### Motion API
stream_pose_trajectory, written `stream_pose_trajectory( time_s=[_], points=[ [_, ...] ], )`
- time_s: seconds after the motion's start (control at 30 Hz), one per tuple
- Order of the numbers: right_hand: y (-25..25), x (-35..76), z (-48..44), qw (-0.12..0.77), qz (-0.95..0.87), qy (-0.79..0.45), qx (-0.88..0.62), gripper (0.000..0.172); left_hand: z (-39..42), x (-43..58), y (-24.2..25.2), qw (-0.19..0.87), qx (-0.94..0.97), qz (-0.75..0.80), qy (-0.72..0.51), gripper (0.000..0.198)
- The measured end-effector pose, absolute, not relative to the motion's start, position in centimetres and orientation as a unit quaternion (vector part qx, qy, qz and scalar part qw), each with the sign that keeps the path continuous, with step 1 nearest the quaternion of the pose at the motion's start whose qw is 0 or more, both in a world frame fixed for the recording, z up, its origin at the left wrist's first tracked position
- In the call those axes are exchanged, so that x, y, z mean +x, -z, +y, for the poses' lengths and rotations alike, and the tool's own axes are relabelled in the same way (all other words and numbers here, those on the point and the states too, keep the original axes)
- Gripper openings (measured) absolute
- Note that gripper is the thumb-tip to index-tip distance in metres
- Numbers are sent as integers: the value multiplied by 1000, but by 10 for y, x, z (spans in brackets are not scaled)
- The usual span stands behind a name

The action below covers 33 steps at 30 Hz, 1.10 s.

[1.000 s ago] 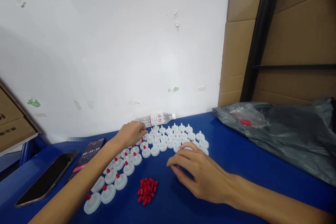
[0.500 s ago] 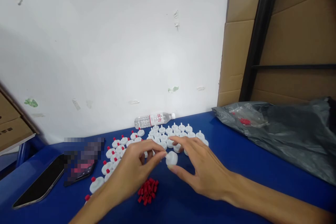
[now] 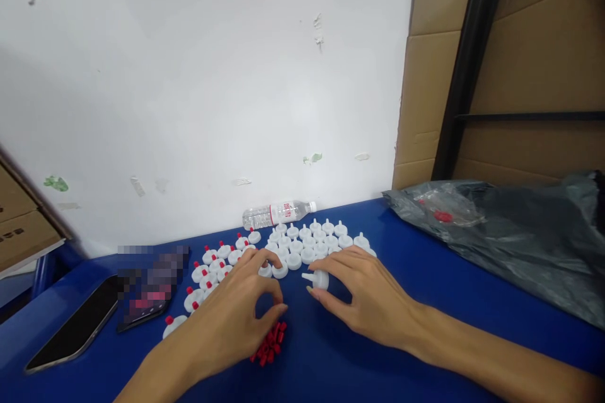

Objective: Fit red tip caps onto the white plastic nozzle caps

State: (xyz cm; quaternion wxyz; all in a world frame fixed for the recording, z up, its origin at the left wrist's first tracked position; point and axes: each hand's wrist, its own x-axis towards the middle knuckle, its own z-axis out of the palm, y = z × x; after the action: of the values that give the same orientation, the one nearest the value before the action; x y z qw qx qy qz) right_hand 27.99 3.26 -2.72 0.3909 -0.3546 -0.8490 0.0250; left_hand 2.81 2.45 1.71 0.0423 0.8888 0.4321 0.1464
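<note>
My right hand [image 3: 366, 299] grips a white plastic cap [image 3: 319, 279] sideways, its nozzle pointing left. My left hand [image 3: 236, 315] hovers just over a small pile of red tips [image 3: 271, 346], thumb and forefinger pinched together; what they hold, if anything, is hidden. Behind my hands, rows of white caps [image 3: 309, 242] stand on the blue table [image 3: 425, 302]. To the left, several white caps with red tips [image 3: 212, 264] stand in rows.
A plastic water bottle [image 3: 278, 213] lies by the white wall. Two phones [image 3: 75, 327] lie at the left, one [image 3: 149, 289] blurred out. A grey plastic bag [image 3: 515, 233] covers the table's right side, with cardboard [image 3: 520, 75] and a black post behind it.
My left hand came back from the far rows to the middle, met my right hand at the white cap, then dropped onto the red tips. My right hand lifted the cap and turned it sideways.
</note>
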Motion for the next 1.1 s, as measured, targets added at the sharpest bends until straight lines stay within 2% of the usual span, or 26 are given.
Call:
stream_pose_trajectory(
  time_s=[0.17,0.57,0.7,0.93,1.1],
  points=[
    [27,278,30,383,-853,-33,-353,26,20,28,-10,27,896,422,-136,5],
    [29,278,30,380,-855,-35,-350,25,22,36,-5,17,902,413,-126,12],
    [28,279,30,374,-859,-35,-349,27,27,37,-4,8,903,392,-177,10],
    [27,281,30,380,-857,-43,-345,41,27,43,-3,0,905,345,-250,12],
    [27,281,31,393,-858,-56,-326,36,25,44,-3,-11,911,326,-253,13]
  ],
)
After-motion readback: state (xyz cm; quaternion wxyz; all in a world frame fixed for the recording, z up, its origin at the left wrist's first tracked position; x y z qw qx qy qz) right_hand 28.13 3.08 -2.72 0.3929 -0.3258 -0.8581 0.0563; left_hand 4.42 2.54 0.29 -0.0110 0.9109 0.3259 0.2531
